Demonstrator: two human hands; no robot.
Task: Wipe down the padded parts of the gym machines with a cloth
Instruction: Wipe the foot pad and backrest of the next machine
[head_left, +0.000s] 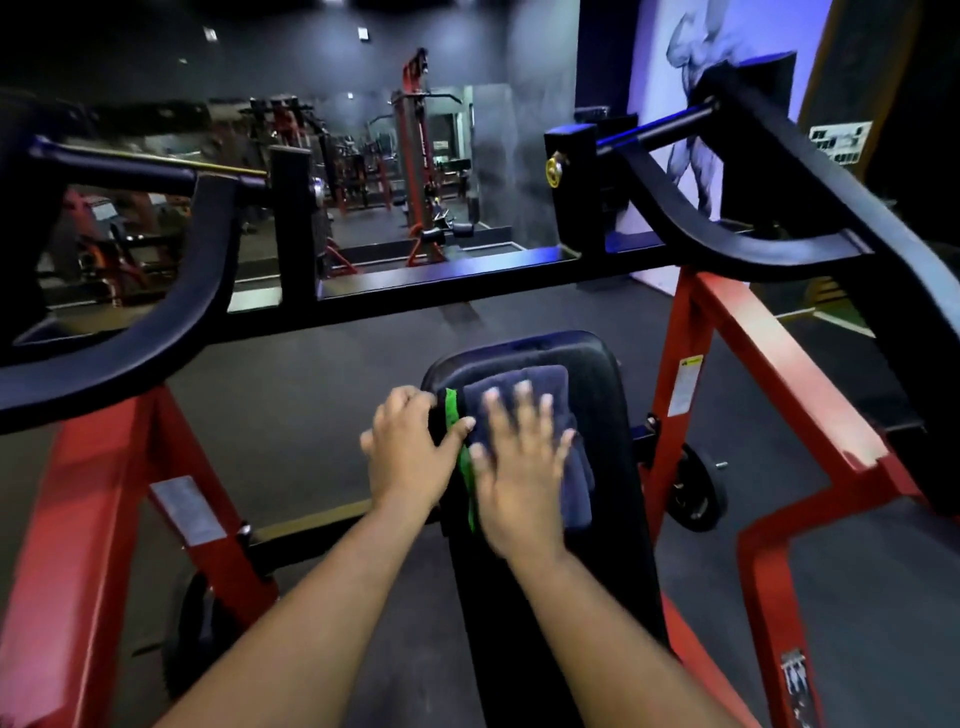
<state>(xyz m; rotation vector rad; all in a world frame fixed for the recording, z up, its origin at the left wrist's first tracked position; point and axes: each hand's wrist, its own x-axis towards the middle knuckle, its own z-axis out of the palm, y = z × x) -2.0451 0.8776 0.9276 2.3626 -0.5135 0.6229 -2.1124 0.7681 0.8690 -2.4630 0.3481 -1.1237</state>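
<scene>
A long black padded bench runs away from me at the centre of the head view. A dark blue cloth with a green edge lies flat on its upper part. My right hand presses flat on the cloth with fingers spread and is blurred by motion. My left hand grips the pad's left edge, thumb lying across the top beside the green edge of the cloth.
The bench sits inside a red steel frame with black curved lever arms on both sides and a black crossbar ahead. A weight plate hangs at the right. More machines stand on the dark floor beyond.
</scene>
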